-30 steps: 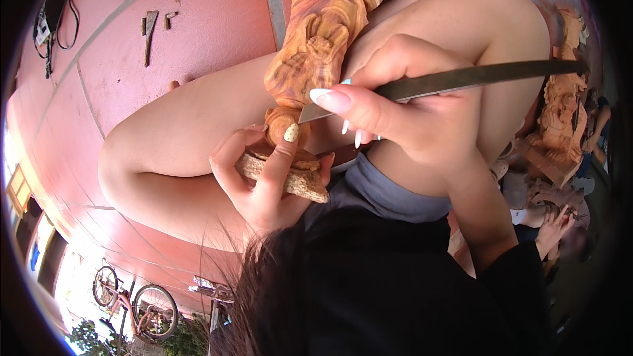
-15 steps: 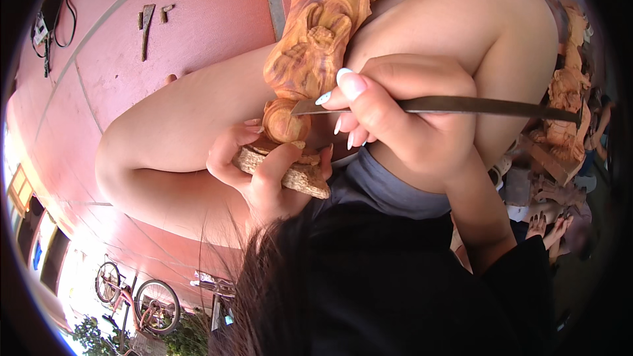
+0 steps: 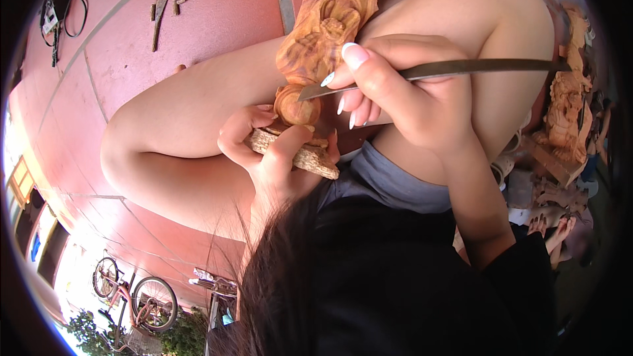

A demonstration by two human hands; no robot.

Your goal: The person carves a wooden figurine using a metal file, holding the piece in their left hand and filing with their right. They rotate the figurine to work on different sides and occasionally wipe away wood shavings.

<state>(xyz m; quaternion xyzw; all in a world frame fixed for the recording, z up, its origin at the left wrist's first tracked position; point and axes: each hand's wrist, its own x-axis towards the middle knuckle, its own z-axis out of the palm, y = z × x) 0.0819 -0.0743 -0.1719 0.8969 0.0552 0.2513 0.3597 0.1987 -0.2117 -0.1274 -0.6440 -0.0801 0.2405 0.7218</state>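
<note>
A carved wooden figure [image 3: 330, 23] with swirling brown and orange grain lies across my legs. Its rounded head end points toward me, with a rough, pale block of wood behind it. My left hand [image 3: 273, 151] is wrapped round that rough end, thumb and fingers on either side. In my right hand [image 3: 415, 92] is a long, thin, dark carving knife [image 3: 488, 66], gripped like a pencil. The bright blade tip touches, or nearly touches, the rounded head. The knife's far end sticks out to the right, past my wrist.
Loose metal tools [image 3: 158, 23] lie on the red tiled floor [image 3: 211, 0] at the upper left, near a dark device with a cable [image 3: 62, 10]. Another carved wooden piece [image 3: 570, 105] is at the right, close to other people's hands [image 3: 550, 227]. A bicycle [image 3: 135, 300] stands lower left.
In the picture, the figure and my left hand sit slightly farther right and higher; the floor tools shift likewise. The knife's far end has tipped up. Both hands keep their grips.
</note>
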